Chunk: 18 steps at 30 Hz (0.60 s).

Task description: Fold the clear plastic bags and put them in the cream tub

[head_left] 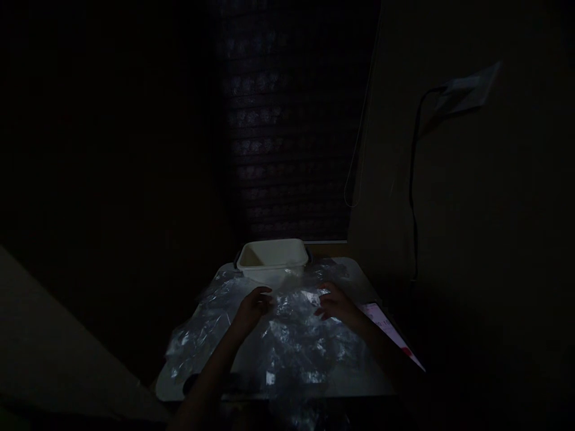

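My left hand [255,305] is over the middle of the white table, its fingers curved and parted. Facing it across a short gap, my right hand [336,304] has its fingers spread apart. Crumpled clear plastic [291,317] lies between and below both hands and hangs over the table's near edge. In this dim light I cannot make out whether any fingertip touches the plastic. More shiny clear plastic [188,341] covers the left side of the table. Just beyond the hands stands a white rectangular tub [269,272] with dark handles.
The white tabletop [372,380] has rounded corners. A lit screen [390,332] lies at its right edge. A dark cord [412,191] hangs from a wall outlet [465,90] on the right. Behind the tub is a dark window blind [287,137] with a thin pull cord [359,155].
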### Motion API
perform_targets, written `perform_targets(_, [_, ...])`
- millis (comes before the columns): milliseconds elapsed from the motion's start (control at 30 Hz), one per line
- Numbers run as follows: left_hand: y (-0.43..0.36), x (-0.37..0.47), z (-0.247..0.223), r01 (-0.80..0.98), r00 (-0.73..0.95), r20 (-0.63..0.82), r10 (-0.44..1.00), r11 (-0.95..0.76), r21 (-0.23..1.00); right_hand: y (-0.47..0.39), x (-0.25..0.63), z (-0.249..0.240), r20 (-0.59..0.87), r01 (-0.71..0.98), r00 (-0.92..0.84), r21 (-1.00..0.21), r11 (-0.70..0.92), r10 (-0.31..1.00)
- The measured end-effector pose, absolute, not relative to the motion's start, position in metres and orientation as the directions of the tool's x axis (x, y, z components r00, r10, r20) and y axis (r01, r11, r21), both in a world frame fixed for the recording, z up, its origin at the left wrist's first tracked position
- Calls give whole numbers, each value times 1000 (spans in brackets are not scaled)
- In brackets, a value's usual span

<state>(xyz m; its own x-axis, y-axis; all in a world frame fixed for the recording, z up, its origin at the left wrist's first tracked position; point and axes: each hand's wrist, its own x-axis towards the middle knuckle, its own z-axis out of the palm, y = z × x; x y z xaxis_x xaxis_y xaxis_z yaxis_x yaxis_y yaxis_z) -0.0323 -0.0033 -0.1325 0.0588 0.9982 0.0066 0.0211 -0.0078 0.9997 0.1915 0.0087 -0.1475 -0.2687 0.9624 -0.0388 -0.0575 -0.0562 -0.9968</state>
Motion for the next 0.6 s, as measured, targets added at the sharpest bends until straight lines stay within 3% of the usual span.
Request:
perform_targets(167, [-13, -32, -134, 100, 119, -40, 992, 28, 995, 4, 190, -147, 10, 16, -261, -1000, 14, 965])
perform_targets(367, [-11, -22, -128, 131, 99, 95, 991, -108, 986, 8, 183, -143, 24, 13, -214, -1000, 27, 977])
perform_targets(467, [-12, -23, -123, 131, 97, 92, 991, -104, 986, 9, 187, -145, 33, -27, -233, -999, 27, 972])
perform_targets(600, [-18, -30, -121, 252, 142, 145, 979, -177, 951, 6, 193, -147, 43, -95, -302, -995, 15, 952])
